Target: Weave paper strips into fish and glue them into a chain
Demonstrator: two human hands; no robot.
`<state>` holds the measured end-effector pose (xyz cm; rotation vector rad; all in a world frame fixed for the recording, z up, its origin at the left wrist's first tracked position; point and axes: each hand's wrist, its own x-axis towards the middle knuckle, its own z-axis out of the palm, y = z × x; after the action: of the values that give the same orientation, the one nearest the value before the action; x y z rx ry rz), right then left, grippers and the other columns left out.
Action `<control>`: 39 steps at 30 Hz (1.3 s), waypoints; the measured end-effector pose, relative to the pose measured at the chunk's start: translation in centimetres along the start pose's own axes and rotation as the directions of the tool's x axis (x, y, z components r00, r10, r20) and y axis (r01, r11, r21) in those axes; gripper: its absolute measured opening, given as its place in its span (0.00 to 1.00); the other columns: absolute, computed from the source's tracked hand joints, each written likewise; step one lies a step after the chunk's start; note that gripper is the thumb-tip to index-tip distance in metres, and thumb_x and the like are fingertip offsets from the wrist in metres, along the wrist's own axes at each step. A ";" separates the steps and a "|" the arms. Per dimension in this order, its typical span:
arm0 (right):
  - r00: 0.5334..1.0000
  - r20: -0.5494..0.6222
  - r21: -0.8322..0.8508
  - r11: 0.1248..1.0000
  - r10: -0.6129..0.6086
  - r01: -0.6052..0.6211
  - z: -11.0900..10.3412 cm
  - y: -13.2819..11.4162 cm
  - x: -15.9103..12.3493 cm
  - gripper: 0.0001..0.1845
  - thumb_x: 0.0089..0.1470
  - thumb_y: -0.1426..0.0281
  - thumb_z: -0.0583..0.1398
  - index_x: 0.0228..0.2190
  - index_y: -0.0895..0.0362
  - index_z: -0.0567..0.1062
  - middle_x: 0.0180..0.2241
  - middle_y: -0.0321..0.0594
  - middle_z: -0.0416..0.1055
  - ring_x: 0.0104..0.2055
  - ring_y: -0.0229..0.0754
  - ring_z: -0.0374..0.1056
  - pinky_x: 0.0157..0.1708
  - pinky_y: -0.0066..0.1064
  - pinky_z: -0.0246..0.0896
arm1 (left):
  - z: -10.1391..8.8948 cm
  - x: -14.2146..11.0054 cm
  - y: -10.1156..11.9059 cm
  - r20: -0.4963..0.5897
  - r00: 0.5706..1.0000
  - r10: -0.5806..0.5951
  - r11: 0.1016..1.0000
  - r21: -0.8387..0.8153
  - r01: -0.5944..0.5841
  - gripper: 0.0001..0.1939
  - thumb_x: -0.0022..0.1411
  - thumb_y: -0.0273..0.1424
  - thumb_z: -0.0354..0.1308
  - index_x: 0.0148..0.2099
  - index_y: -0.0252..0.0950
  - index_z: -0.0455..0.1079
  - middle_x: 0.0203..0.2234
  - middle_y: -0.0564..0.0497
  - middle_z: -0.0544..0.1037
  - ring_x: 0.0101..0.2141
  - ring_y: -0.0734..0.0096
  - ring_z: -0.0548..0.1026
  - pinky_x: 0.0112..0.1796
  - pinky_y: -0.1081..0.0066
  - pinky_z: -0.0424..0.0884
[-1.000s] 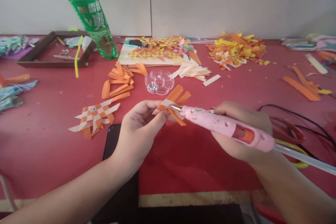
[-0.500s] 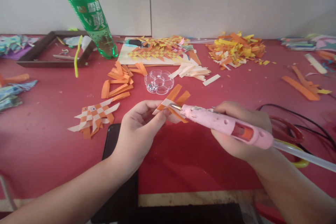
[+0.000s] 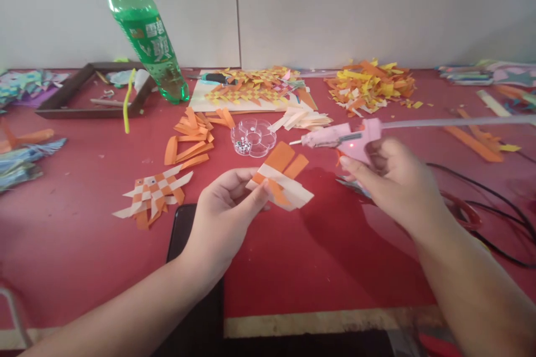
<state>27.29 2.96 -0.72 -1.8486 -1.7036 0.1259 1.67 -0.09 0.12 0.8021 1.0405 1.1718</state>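
Between thumb and fingers, my left hand (image 3: 234,201) pinches a small woven piece of orange and cream paper strips (image 3: 282,178). My right hand (image 3: 393,184) is closed round the handle of a pink hot glue gun (image 3: 355,138), whose nozzle points left, above and apart from the paper. A small red light glows on the gun, and a long clear glue stick (image 3: 452,121) sticks out of its back. Left of my left hand lies a woven orange and cream paper fish (image 3: 156,192) with small eyes. A clear flower-shaped tray (image 3: 254,138) holds tiny eyes in one compartment.
Folded orange strips (image 3: 190,136) and cream strips (image 3: 304,117) lie near the tray. Behind stand a green bottle (image 3: 154,47), a dark frame (image 3: 79,114) and a heap of paper scraps (image 3: 372,86). A black phone (image 3: 181,228) and black cables (image 3: 494,203) flank my hands.
My right hand has lifted the glue gun's nozzle off the paper and turned the gun onto its side, up and right. The woven piece has tilted, showing more cream strip.
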 end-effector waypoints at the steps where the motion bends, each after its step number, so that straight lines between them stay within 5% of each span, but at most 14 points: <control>1: 1.000 0.007 -0.069 0.997 -0.027 0.028 0.2 0.1 0.1 0.17 0.53 0.57 0.61 0.38 0.55 0.71 0.38 0.48 0.76 0.37 0.53 0.72 0.34 0.41 0.64 | 0.0 0.0 0.0 0.020 1.000 -0.010 1.000 0.007 0.010 0.07 0.56 0.34 0.69 0.37 0.39 0.79 0.27 0.54 0.83 0.29 0.77 0.79 0.33 0.79 0.75; 7: 0.975 0.143 -0.290 0.935 -0.171 0.206 1.2 0.2 0.0 0.14 0.59 0.63 0.54 0.25 0.54 0.70 0.28 0.46 0.72 0.31 0.51 0.69 0.31 0.40 0.61 | 0.0 -0.2 0.1 0.088 0.994 -0.063 0.998 -0.018 0.064 0.04 0.56 0.34 0.69 0.35 0.40 0.81 0.28 0.56 0.85 0.31 0.78 0.82 0.34 0.84 0.75; 9: 0.974 0.064 -0.285 0.931 -0.217 0.226 1.2 -0.2 -0.2 0.10 0.57 0.64 0.57 0.27 0.54 0.71 0.28 0.46 0.73 0.34 0.53 0.69 0.35 0.43 0.63 | 0.2 -0.2 0.2 0.087 0.993 -0.077 0.996 -0.030 0.080 0.02 0.57 0.32 0.69 0.33 0.41 0.80 0.26 0.58 0.84 0.29 0.81 0.81 0.32 0.86 0.74; 12: 0.906 -0.181 -0.097 0.924 -0.383 0.371 0.5 -1.6 -1.1 0.05 0.54 0.69 0.61 0.35 0.54 0.72 0.35 0.47 0.74 0.41 0.54 0.69 0.44 0.48 0.63 | 0.3 -0.3 0.2 0.120 0.990 -0.075 0.996 -0.031 0.079 0.02 0.58 0.31 0.68 0.33 0.41 0.79 0.26 0.58 0.84 0.28 0.82 0.81 0.32 0.86 0.74; 15: 0.843 -0.172 0.296 0.789 -0.510 0.538 -0.2 -3.5 -2.5 0.13 0.51 0.72 0.63 0.41 0.53 0.72 0.39 0.45 0.71 0.44 0.51 0.69 0.44 0.45 0.66 | 0.3 -0.3 0.2 0.144 0.986 -0.079 0.997 0.028 0.076 0.02 0.58 0.31 0.67 0.33 0.39 0.79 0.28 0.56 0.85 0.31 0.77 0.82 0.37 0.82 0.76; 19: 0.923 0.046 0.656 0.708 -0.383 0.261 -0.3 -5.1 -3.8 0.17 0.52 0.70 0.65 0.44 0.49 0.70 0.47 0.44 0.69 0.51 0.50 0.69 0.47 0.43 0.70 | 0.2 -0.5 0.0 0.191 0.974 -0.123 0.986 0.132 0.099 0.04 0.57 0.30 0.68 0.35 0.35 0.78 0.28 0.51 0.85 0.30 0.71 0.83 0.36 0.77 0.78; 22: 0.940 0.226 0.803 0.595 -0.256 -0.032 -0.3 -5.3 -3.9 0.15 0.54 0.71 0.64 0.40 0.46 0.66 0.40 0.36 0.74 0.39 0.42 0.75 0.36 0.34 0.74 | 0.3 -0.7 0.0 0.228 0.963 -0.145 0.982 0.150 0.112 0.03 0.57 0.29 0.67 0.34 0.34 0.78 0.27 0.50 0.85 0.29 0.70 0.83 0.35 0.76 0.78; 24: 0.943 0.274 0.798 0.592 -0.189 -0.114 -0.3 -5.3 -3.8 0.14 0.54 0.71 0.65 0.37 0.46 0.66 0.33 0.32 0.75 0.30 0.37 0.74 0.27 0.28 0.72 | 0.4 -0.7 0.0 0.247 0.956 -0.156 0.981 0.155 0.120 0.04 0.57 0.29 0.67 0.33 0.34 0.77 0.26 0.49 0.84 0.29 0.69 0.83 0.34 0.75 0.78; 31: 0.948 0.262 0.774 0.627 -0.180 -0.095 -0.2 -5.7 -4.1 0.12 0.54 0.73 0.65 0.35 0.49 0.66 0.30 0.31 0.74 0.28 0.34 0.73 0.24 0.22 0.69 | 0.6 -0.5 0.3 0.327 0.907 -0.266 0.941 0.292 0.171 0.09 0.59 0.35 0.65 0.34 0.32 0.78 0.29 0.43 0.85 0.31 0.58 0.84 0.37 0.64 0.80; 39: 0.955 0.219 0.768 0.639 -0.200 -0.042 -0.2 -5.7 -4.2 0.11 0.54 0.74 0.64 0.35 0.49 0.68 0.30 0.32 0.73 0.29 0.35 0.73 0.26 0.23 0.70 | 0.4 -0.3 0.3 0.370 0.887 -0.278 0.947 0.259 0.189 0.09 0.60 0.35 0.64 0.34 0.33 0.79 0.28 0.45 0.85 0.31 0.61 0.83 0.39 0.66 0.79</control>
<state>21.66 -1.13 0.84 -1.1218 -1.5382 0.9788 1.90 -0.35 0.57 1.0082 0.8959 0.6527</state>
